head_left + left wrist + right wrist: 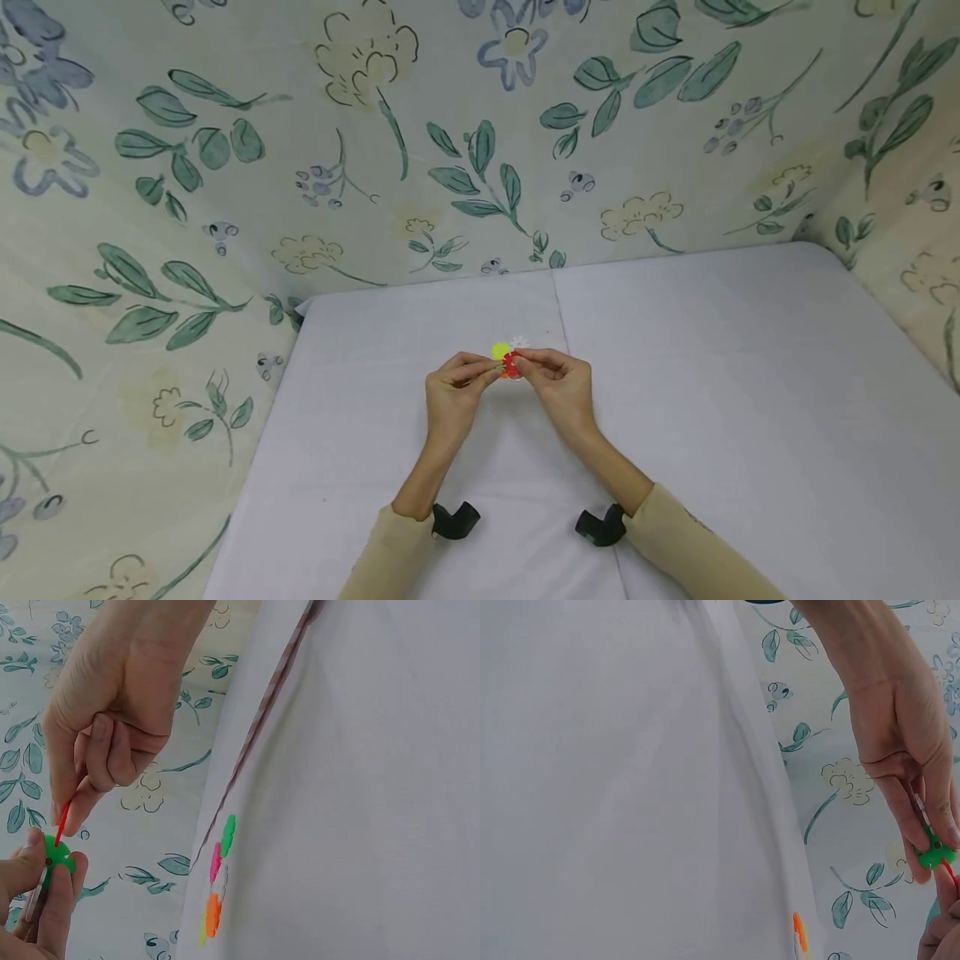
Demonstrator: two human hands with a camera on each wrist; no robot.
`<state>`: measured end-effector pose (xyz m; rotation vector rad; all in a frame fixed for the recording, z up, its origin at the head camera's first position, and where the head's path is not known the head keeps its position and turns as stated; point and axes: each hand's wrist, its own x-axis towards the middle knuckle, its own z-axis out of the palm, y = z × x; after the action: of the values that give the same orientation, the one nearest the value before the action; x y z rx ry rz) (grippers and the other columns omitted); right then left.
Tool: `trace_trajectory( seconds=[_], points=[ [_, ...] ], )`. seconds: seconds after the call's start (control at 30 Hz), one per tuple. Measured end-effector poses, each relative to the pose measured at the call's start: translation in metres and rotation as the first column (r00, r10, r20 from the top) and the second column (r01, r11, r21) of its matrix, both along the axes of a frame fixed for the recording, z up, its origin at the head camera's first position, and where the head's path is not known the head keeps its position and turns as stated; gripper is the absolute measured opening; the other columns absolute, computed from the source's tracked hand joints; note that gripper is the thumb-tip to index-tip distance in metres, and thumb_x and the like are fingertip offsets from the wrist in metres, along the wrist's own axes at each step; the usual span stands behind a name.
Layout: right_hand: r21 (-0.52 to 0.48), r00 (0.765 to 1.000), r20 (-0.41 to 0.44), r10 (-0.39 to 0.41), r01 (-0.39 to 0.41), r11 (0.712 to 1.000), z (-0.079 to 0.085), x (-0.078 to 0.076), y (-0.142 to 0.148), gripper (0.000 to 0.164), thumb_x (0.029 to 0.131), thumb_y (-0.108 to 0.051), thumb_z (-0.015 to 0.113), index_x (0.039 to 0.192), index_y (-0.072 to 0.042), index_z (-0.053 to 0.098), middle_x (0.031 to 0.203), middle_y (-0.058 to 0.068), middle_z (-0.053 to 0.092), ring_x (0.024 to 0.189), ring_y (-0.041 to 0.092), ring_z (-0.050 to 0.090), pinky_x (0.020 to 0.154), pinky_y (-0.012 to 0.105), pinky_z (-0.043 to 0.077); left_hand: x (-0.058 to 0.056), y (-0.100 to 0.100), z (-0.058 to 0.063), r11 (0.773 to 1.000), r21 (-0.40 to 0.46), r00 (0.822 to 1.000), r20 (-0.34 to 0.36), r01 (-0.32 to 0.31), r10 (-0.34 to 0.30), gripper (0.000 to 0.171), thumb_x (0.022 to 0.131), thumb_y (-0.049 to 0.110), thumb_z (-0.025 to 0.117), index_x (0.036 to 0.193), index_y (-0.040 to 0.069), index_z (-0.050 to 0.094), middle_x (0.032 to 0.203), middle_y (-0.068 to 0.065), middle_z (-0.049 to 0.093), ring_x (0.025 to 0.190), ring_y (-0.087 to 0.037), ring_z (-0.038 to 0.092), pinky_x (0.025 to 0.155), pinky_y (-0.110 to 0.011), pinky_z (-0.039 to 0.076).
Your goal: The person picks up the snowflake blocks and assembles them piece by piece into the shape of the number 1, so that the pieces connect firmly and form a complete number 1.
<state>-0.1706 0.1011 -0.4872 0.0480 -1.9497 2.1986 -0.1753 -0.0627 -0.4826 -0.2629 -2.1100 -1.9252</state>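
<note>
My left hand (454,398) pinches a green notched plastic disc (61,856) between thumb and fingers. A white piece (921,808) adjoins the green disc inside that grip. Facing it, my right hand (564,392) pinches a red notched disc (513,364) by its edge. The red disc (64,823) stands edge-on, its lower rim right at the green disc's edge. Both hands meet above the white-covered table. Fingers hide much of the white piece.
Beyond the hands, a yellow disc (500,349) and a white disc (521,342) lie on the table (712,400). The left wrist view also shows green (229,834), pink (216,860) and orange (214,915) discs there. Floral cloth (480,167) hangs behind the table.
</note>
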Motion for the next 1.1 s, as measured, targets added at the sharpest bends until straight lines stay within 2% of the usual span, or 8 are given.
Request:
trace_trajectory(
  seconds=[0.07, 0.13, 0.23, 0.43, 0.67, 0.77, 0.9, 1.1],
  points=[
    [0.050, 0.999, -0.031, 0.012, -0.011, 0.999, 0.000, -0.002, 0.000, 0.019, 0.093, -0.009, 0.078, 0.108, 0.002, 0.078, 0.096, 0.018, 0.080, 0.068, 0.004, 0.071, 0.058, 0.016, 0.053, -0.002, -0.002, 0.000, 1.000, -0.011, 1.000, 0.010, 0.001, -0.001, 0.010, 0.083, 0.006, 0.085, 0.092, 0.004, 0.084, 0.093, -0.014, 0.075, 0.083, -0.007, 0.065, 0.067, -0.013, 0.053],
    [0.097, 0.998, -0.062, 0.024, -0.018, 0.995, 0.000, -0.003, 0.001, 0.020, 0.094, -0.013, 0.078, 0.111, -0.002, 0.079, 0.095, 0.019, 0.079, 0.064, 0.004, 0.066, 0.050, 0.014, 0.042, -0.002, -0.003, 0.001, 1.000, -0.014, 1.000, 0.015, 0.011, -0.011, 0.010, 0.085, 0.008, 0.084, 0.095, 0.005, 0.084, 0.096, -0.013, 0.075, 0.087, -0.008, 0.066, 0.069, -0.015, 0.054],
    [0.132, 0.996, -0.085, 0.022, -0.011, 0.991, 0.001, -0.005, 0.003, 0.019, 0.094, -0.015, 0.078, 0.111, -0.006, 0.079, 0.093, 0.019, 0.079, 0.058, 0.005, 0.058, 0.046, 0.017, 0.032, -0.002, -0.003, 0.004, 0.999, -0.011, 0.999, 0.024, 0.043, -0.043, 0.013, 0.088, 0.011, 0.082, 0.100, 0.007, 0.083, 0.103, -0.012, 0.076, 0.092, -0.010, 0.069, 0.072, -0.017, 0.056],
    [0.145, 0.996, -0.086, 0.007, 0.006, 0.989, 0.002, -0.004, 0.006, 0.020, 0.094, -0.014, 0.078, 0.112, -0.005, 0.079, 0.095, 0.021, 0.078, 0.060, 0.005, 0.058, 0.048, 0.015, 0.034, 0.000, -0.002, 0.007, 0.993, 0.070, 0.993, 0.065, 0.093, -0.097, 0.020, 0.094, 0.007, 0.076, 0.113, 0.002, 0.078, 0.111, -0.018, 0.074, 0.096, -0.015, 0.075, 0.081, -0.027, 0.063],
    [0.172, 0.996, -0.090, 0.019, -0.004, 0.985, 0.005, -0.003, 0.010, 0.022, 0.093, -0.015, 0.079, 0.113, -0.005, 0.079, 0.094, 0.020, 0.078, 0.062, 0.005, 0.062, 0.049, 0.014, 0.038, 0.000, -0.004, 0.005, 0.992, 0.053, 0.988, 0.096, 0.115, -0.119, 0.021, 0.090, 0.006, 0.079, 0.110, 0.001, 0.078, 0.117, -0.016, 0.074, 0.096, -0.013, 0.072, 0.080, -0.020, 0.061],
    [0.187, 0.995, -0.097, 0.034, -0.015, 0.982, 0.007, -0.003, 0.011, 0.022, 0.092, -0.014, 0.080, 0.112, -0.006, 0.079, 0.093, 0.019, 0.078, 0.063, 0.006, 0.062, 0.050, 0.014, 0.039, -0.001, -0.006, 0.004, 0.995, 0.005, 0.990, 0.093, 0.104, -0.104, 0.017, 0.090, 0.009, 0.080, 0.104, 0.001, 0.081, 0.114, -0.015, 0.074, 0.098, -0.014, 0.070, 0.082, -0.021, 0.061],
    [0.197, 0.993, -0.096, 0.063, -0.043, 0.979, 0.008, -0.002, 0.013, 0.022, 0.091, -0.013, 0.080, 0.112, -0.005, 0.079, 0.092, 0.019, 0.078, 0.062, 0.007, 0.060, 0.051, 0.015, 0.038, -0.001, -0.007, 0.004, 0.997, -0.060, 0.997, 0.071, 0.047, -0.043, 0.015, 0.087, 0.015, 0.083, 0.100, 0.007, 0.084, 0.105, -0.011, 0.075, 0.095, -0.015, 0.070, 0.080, -0.021, 0.061],
    [0.215, 0.990, -0.111, 0.083, -0.058, 0.975, 0.010, -0.001, 0.014, 0.023, 0.091, -0.011, 0.080, 0.112, -0.005, 0.079, 0.089, 0.019, 0.078, 0.057, 0.010, 0.052, 0.049, 0.016, 0.034, -0.001, -0.006, 0.004, 0.999, -0.014, 0.999, 0.015, 0.050, -0.050, 0.014, 0.087, 0.012, 0.083, 0.101, 0.008, 0.084, 0.104, -0.011, 0.075, 0.096, -0.015, 0.069, 0.079, -0.021, 0.061]
  ],
)
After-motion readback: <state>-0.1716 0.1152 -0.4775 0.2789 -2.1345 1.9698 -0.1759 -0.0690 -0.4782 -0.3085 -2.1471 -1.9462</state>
